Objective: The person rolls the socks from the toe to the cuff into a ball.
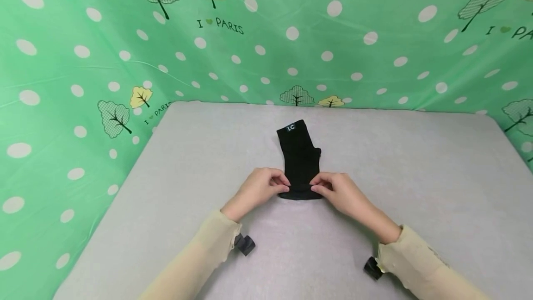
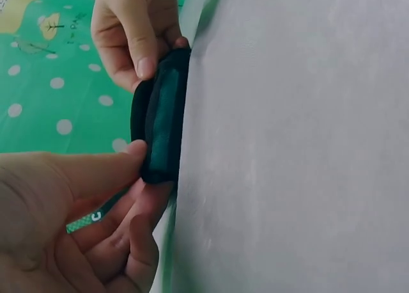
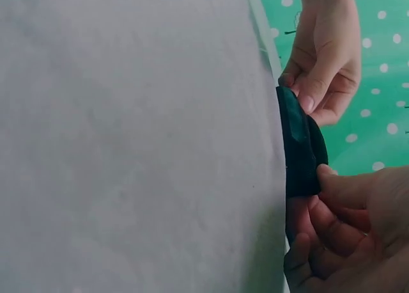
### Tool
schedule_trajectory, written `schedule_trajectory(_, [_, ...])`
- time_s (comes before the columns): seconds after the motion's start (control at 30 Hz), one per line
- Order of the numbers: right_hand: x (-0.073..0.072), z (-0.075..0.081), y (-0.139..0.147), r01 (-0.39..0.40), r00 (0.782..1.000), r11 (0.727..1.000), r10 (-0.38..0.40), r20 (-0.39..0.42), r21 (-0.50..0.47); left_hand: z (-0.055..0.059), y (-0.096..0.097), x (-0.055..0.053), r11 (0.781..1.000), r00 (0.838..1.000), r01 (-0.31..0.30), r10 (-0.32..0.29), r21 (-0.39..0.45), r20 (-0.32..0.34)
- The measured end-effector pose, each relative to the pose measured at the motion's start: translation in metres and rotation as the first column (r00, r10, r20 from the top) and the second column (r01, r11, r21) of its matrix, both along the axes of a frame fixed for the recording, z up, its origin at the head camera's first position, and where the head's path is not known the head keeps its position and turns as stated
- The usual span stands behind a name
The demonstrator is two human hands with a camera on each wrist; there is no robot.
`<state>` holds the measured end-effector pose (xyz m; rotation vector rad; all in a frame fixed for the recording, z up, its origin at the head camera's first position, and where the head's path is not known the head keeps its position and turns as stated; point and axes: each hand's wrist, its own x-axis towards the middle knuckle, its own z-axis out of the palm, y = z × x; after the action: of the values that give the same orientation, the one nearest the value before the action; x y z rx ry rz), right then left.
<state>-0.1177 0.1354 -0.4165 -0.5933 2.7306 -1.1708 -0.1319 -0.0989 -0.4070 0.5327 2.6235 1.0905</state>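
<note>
A black fabric sleeve (image 1: 298, 154) lies flat on the grey table, with a white "LC" label at its far end and a short stub on its right side. Its near end is turned over into a folded band (image 1: 300, 193). My left hand (image 1: 263, 185) pinches the left corner of that band between thumb and fingers. At the opposite corner, my right hand (image 1: 339, 190) pinches the band in the same way. In the left wrist view the folded black cloth (image 2: 165, 123) shows in layers between both thumbs; the right wrist view shows the folded cloth (image 3: 300, 142) from the other side.
The grey table (image 1: 208, 152) extends around the sleeve on every side. Behind it and to the left hangs a green curtain (image 1: 266, 36) with white dots and printed trees. Black straps with small mounts (image 1: 244, 244) sit at both sleeve cuffs.
</note>
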Motion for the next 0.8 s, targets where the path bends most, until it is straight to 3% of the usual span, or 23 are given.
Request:
schedule_trajectory(0.33, [-0.0011, -0.0002, -0.0058, 0.085, 0.996, 0.993, -0.082, -0.048, 0.084, -0.0019, 0.0072, -0.0018, 0.994, 0.996, -0.044, 0.036, -0.095, -0.080])
schedule_trajectory(0.53, [-0.0028, -0.0049, -0.0064, 0.091, 0.994, 0.993, -0.087, -0.066, 0.075, -0.0034, 0.0071, -0.0022, 0.994, 0.994, 0.006, -0.018, -0.109, -0.112])
schedule_trajectory(0.8, [-0.0025, -0.0068, 0.0005, -0.002, 0.995, 1.000, 0.005, -0.097, 0.028, -0.0069, -0.0010, -0.0040, 0.989, 0.982, 0.141, -0.145, -0.044, -0.124])
